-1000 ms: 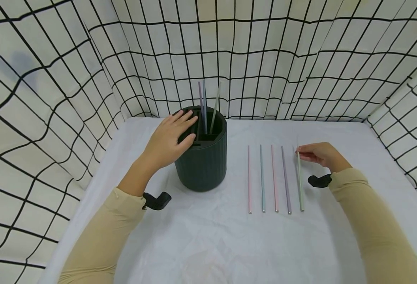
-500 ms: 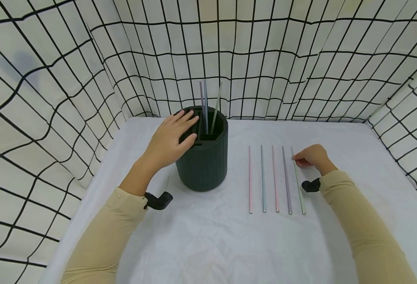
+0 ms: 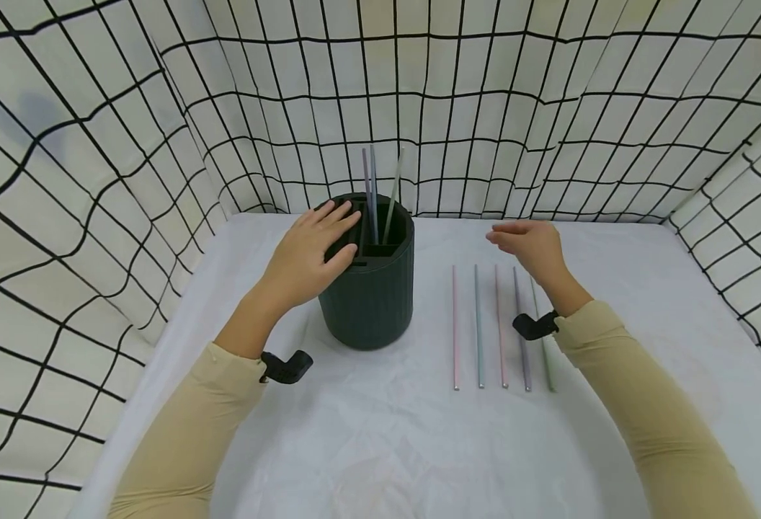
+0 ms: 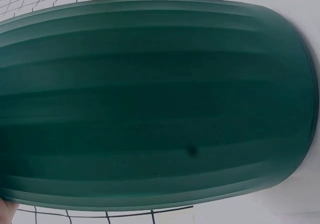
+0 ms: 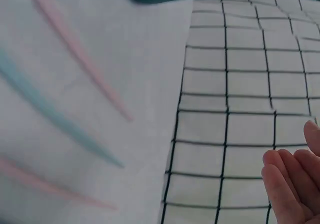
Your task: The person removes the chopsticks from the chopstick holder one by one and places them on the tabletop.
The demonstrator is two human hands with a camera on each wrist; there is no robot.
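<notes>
My left hand (image 3: 309,256) rests with spread fingers on top of a dark green ribbed pencil holder (image 3: 370,310), which stands upright. The holder's ribbed wall (image 4: 160,104) fills most of the left wrist view. Nothing is held by my right hand (image 3: 530,249), raised beyond the far ends of a row of thin pastel sticks. Its fingers (image 5: 285,184) look relaxed in the right wrist view. From left to right the row has a pink stick (image 3: 455,328), a blue one (image 3: 479,328), another pink (image 3: 501,324), a purple (image 3: 521,331) and a pale green stick (image 3: 547,360), partly hidden by the right wrist.
Several sticks stand in the holder, among them a purple one (image 3: 366,173) and a pale green one (image 3: 394,191). Black grid netting (image 3: 471,122) over white walls closes in the back and sides of the white-covered table (image 3: 419,447).
My right hand has set the pale green stick down at the row's right end and let go, then moved left and away from me. The left hand has stayed on the holder.
</notes>
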